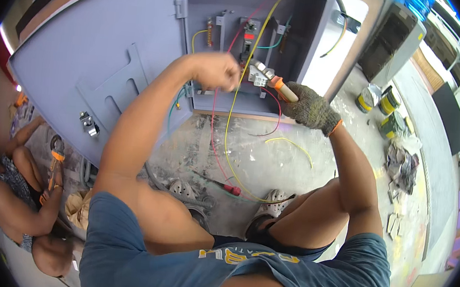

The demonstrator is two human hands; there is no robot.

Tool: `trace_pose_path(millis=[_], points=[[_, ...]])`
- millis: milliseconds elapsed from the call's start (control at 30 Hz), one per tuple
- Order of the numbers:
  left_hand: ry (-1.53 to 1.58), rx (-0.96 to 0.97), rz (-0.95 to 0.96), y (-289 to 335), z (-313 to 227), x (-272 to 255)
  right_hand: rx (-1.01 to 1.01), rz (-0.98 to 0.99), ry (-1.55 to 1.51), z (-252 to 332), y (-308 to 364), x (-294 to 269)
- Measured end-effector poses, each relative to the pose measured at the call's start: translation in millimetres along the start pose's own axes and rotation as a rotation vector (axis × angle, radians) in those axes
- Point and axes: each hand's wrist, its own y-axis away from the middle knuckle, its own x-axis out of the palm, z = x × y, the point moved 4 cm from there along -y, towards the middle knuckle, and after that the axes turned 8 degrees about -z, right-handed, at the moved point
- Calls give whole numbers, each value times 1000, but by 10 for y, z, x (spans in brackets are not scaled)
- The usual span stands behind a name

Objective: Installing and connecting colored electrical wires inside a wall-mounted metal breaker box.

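My right hand (312, 107), in a dark knitted glove with an orange cuff, grips pliers (281, 87) by their orange and cream handles. The jaws point up and left, beside a white terminal block (258, 76) in the grey electrical cabinet (309, 52). My bare left hand (217, 71) is closed in front of the opening, its fingertips close to a long yellow wire (228, 127). What it pinches, if anything, is hidden. Behind it, a red wire (214, 120) hangs from the cabinet to the floor. A breaker (248, 38) sits higher inside.
The cabinet door (101, 50) stands open at left. Between my feet lie a red-handled screwdriver (230, 189) and a grey corrugated hose (195, 201). Paint cans (389, 101) stand at right, near crumpled plastic (402, 164). Another person (23, 196) at lower left holds an orange-handled tool (55, 153).
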Motion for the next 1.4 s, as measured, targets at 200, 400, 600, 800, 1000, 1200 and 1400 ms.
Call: trace_pose_path(millis=[200, 400, 600, 800, 1000, 1200, 1400], points=[[-208, 105, 48, -317, 429, 782, 161, -302, -182, 31, 217, -315], [1222, -251, -597, -1392, 148, 937, 19, -609, -612, -151, 151, -524], [1298, 154, -1456, -1934, 711, 726, -84, -490, -605, -210, -13, -413], [994, 372, -1888, -1771, -464, 581, -247, -667, -482, -463, 83, -794], [896, 450, -2038, -1791, -34, 687, -179, -622, -663, -652, 18, -731], [909, 316, -1934, -2055, 320, 1152, -186, -685, -350, -678, 64, -741], [1403, 363, -1384, -2074, -3, 1039, -257, -695, -785, -376, 265, -737]])
